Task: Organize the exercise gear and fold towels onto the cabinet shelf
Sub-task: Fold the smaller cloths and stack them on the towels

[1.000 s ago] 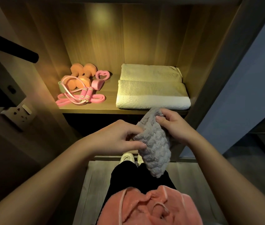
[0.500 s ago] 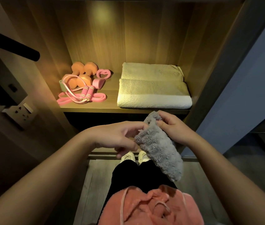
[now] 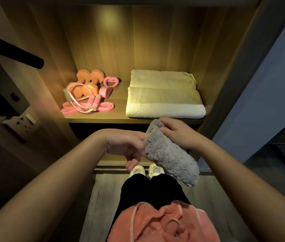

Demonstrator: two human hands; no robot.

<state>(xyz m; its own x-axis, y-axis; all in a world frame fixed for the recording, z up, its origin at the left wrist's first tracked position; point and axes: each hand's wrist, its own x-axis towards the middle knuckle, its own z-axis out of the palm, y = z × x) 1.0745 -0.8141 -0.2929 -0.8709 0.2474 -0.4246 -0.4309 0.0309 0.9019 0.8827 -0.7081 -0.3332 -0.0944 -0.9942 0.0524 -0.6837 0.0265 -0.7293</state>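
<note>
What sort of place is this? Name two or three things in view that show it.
Probably a room in a home, at a built-in wooden cabinet. Its lit shelf holds folded towels and pink exercise gear, and a wall socket and door handle sit to the left.

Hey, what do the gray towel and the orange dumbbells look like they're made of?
Gray towel: probably plush microfibre or fleece, given its fluffy, tufted pile. Dumbbells: likely a rubbery or neoprene coating, judging by the smooth matte orange surface; warm light leaves that open.
</note>
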